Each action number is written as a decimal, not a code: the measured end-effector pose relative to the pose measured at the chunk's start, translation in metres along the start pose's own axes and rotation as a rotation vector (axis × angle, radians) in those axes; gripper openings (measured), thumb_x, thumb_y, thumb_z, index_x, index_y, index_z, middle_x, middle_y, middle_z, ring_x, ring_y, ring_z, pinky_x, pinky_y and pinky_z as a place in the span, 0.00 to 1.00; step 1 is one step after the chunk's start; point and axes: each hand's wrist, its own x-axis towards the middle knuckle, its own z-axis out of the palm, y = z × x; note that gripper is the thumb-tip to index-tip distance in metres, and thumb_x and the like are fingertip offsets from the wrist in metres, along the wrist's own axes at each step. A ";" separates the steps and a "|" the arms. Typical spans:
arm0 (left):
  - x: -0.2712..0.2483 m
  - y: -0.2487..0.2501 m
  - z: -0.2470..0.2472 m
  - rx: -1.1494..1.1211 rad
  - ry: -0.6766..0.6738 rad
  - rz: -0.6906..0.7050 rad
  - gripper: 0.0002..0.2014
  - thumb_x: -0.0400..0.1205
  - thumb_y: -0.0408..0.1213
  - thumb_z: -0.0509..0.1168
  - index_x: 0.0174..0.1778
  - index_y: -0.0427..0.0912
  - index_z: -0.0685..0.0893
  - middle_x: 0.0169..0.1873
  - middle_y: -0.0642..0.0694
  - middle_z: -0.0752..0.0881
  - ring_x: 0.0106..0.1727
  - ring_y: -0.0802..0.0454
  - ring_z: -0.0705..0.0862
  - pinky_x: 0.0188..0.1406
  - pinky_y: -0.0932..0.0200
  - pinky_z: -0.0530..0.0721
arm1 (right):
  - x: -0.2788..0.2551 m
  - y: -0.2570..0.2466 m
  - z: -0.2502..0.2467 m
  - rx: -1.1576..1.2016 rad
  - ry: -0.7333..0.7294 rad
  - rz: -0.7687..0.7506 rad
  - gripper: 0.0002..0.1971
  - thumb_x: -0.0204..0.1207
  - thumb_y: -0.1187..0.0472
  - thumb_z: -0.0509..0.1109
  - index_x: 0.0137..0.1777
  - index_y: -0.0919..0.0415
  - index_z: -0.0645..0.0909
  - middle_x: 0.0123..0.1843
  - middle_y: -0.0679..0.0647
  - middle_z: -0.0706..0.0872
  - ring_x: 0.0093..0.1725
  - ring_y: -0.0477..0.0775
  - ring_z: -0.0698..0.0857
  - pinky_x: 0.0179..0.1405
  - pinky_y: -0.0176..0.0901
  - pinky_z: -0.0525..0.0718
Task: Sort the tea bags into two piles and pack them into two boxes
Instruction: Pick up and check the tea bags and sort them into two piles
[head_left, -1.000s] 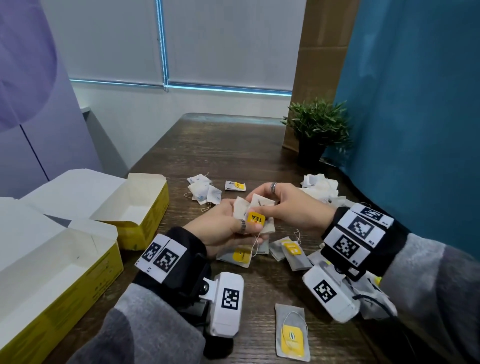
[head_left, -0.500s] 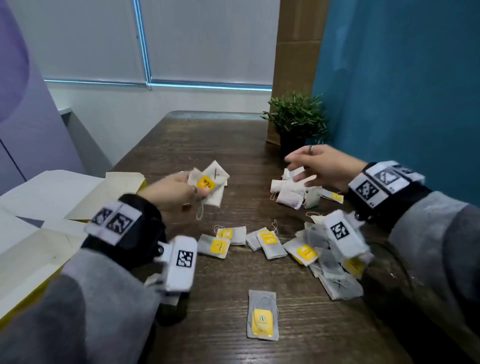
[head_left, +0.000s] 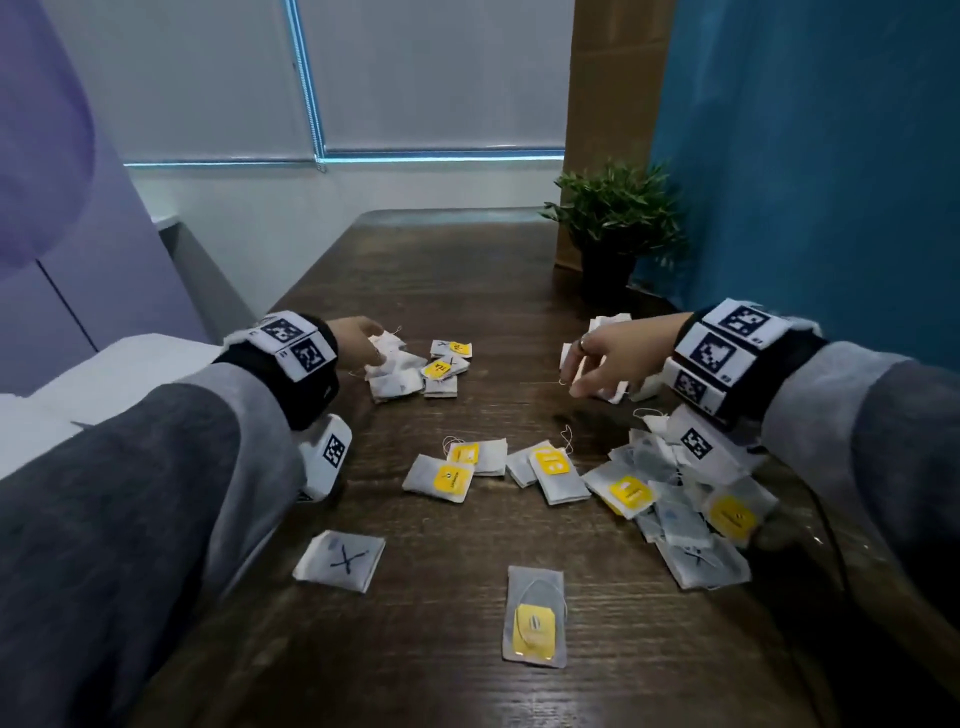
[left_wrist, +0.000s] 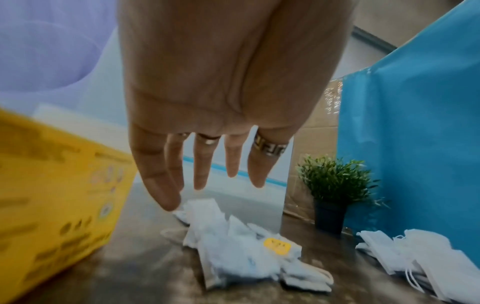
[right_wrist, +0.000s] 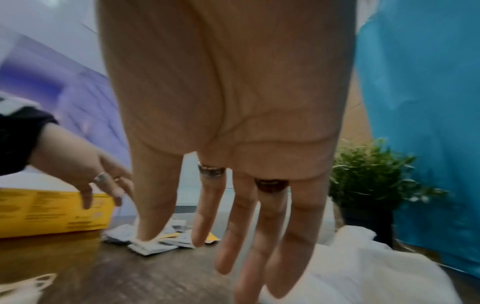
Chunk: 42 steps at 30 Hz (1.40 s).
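My left hand (head_left: 362, 340) hovers with straight, empty fingers (left_wrist: 201, 174) just over the left pile of tea bags (head_left: 413, 371), some of which carry yellow tags (left_wrist: 276, 244). My right hand (head_left: 595, 364) hangs open above the right pile of plain white tea bags (head_left: 615, 389); its fingers (right_wrist: 228, 246) point down and hold nothing. Unsorted tea bags (head_left: 550, 470) lie in a row across the middle, with a thicker heap (head_left: 691, 519) under my right wrist. Nearer me lie a lone bag marked with an X (head_left: 340, 561) and one with a yellow tag (head_left: 535, 618).
A yellow box (left_wrist: 52, 195) stands open at the left, its white flap (head_left: 104, 374) beside my left forearm. A small potted plant (head_left: 615, 231) stands at the back right against the blue wall (head_left: 805, 182) and a cardboard panel (head_left: 608, 104).
My hands, together at the centre a second ago, have parted. The left carried its tea bags to the left pile and let go; the right went to the right pile and is now empty.
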 end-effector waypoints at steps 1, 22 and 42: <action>-0.005 0.001 -0.004 0.000 0.012 0.011 0.25 0.83 0.31 0.61 0.77 0.37 0.67 0.73 0.38 0.72 0.72 0.41 0.73 0.59 0.56 0.76 | -0.001 -0.007 0.003 0.006 -0.033 -0.036 0.17 0.77 0.54 0.70 0.64 0.57 0.78 0.49 0.47 0.83 0.45 0.51 0.87 0.35 0.34 0.82; -0.101 -0.013 0.035 0.472 -0.622 0.175 0.21 0.64 0.40 0.81 0.47 0.53 0.77 0.43 0.52 0.83 0.45 0.53 0.80 0.43 0.57 0.81 | -0.010 -0.050 0.052 -0.262 -0.177 -0.115 0.19 0.67 0.49 0.79 0.48 0.55 0.73 0.37 0.45 0.75 0.36 0.46 0.74 0.33 0.41 0.72; -0.075 0.002 0.034 -0.292 -0.315 0.070 0.06 0.83 0.32 0.59 0.47 0.43 0.81 0.43 0.45 0.81 0.34 0.55 0.74 0.25 0.66 0.71 | -0.001 -0.051 0.030 0.464 0.033 -0.171 0.13 0.70 0.64 0.78 0.45 0.54 0.74 0.41 0.49 0.82 0.37 0.45 0.83 0.28 0.34 0.86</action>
